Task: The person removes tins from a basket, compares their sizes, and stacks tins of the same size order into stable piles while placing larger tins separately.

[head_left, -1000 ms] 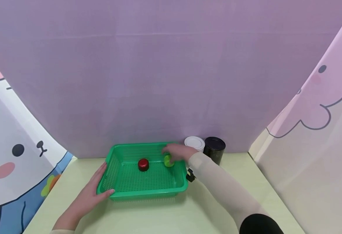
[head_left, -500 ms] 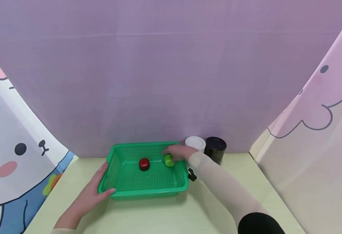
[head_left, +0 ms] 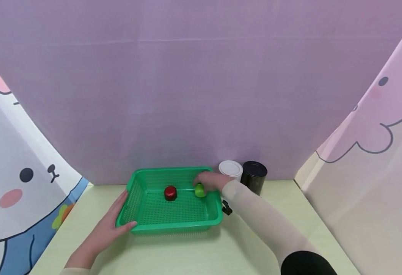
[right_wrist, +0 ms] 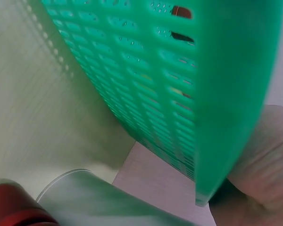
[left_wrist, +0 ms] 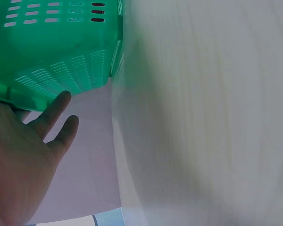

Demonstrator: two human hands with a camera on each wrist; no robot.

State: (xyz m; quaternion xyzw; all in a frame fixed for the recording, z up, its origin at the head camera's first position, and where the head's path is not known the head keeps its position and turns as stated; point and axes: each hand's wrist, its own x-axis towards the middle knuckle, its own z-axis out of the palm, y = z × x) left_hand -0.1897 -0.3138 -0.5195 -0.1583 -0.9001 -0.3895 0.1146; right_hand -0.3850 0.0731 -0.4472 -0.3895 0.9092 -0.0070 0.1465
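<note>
A green plastic basket [head_left: 170, 228] stands on the table. In it sits a short red cylinder [head_left: 170, 193], near the middle. My left hand [head_left: 106, 229] rests against the basket's left side, its thumb along the front rim and its fingers stretched along the side. Two of its fingers [left_wrist: 67, 134] show straight in the left wrist view. At the basket's right end, my right hand [head_left: 210, 181] reaches over the rim and pinches a small green round thing [head_left: 199, 190] from above; its fingertips are partly hidden. Only part of this hand [right_wrist: 266, 165] shows behind the rim in the right wrist view.
A white-lidded can [head_left: 230, 168] and a black can [head_left: 254, 177] stand behind my right forearm. A red object [right_wrist: 14, 205] lies beside a pale can [right_wrist: 94, 200] in the right wrist view. A purple cloth wall [head_left: 187, 95] closes off the back.
My right hand has sunk slightly with the green round thing. The whole view has shifted a little; the left hand stays on the basket and the red cylinder stays in place.
</note>
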